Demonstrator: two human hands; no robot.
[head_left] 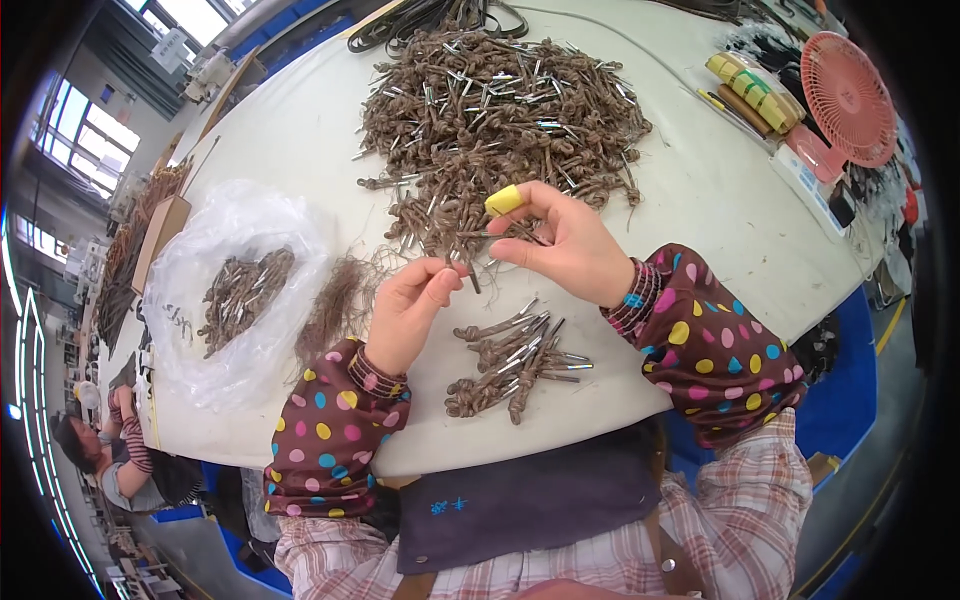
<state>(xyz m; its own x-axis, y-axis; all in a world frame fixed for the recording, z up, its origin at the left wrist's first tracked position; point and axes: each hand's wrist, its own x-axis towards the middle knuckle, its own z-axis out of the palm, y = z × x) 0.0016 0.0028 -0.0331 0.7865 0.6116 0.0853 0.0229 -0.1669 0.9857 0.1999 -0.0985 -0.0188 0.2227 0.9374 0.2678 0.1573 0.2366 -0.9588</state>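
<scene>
- The brown cord piece (478,248) is a short length of rough, twisted brown cord with a thin silvery metal tip; it runs between the two hands, just above the white tabletop (300,140).
- The left hand (408,310) has its fingers pressed together on the lower end of the brown cord piece, thumb against forefinger.
- The right hand (565,245) has its fingers closed on the upper end of the same piece; a yellow finger cot (503,200) covers one fingertip.
- The small heap of cords (515,358), brown with metal tips, lies on the tabletop just below and between the hands, at the near edge.
- The large heap of cords (495,110) spreads over the tabletop beyond the hands, touching the space behind the right hand.
- A clear plastic bag (235,285), crumpled and open, lies to the left of the left hand with more tipped cords inside.
- A tuft of loose brown fibre (335,305) lies between the bag and the left hand.
- A flat cardboard box (160,235) sits at the left edge of the tabletop.
- A round pink fan guard (848,98) stands at the far right, with yellow-and-green rolls (755,92) just beside it.
</scene>
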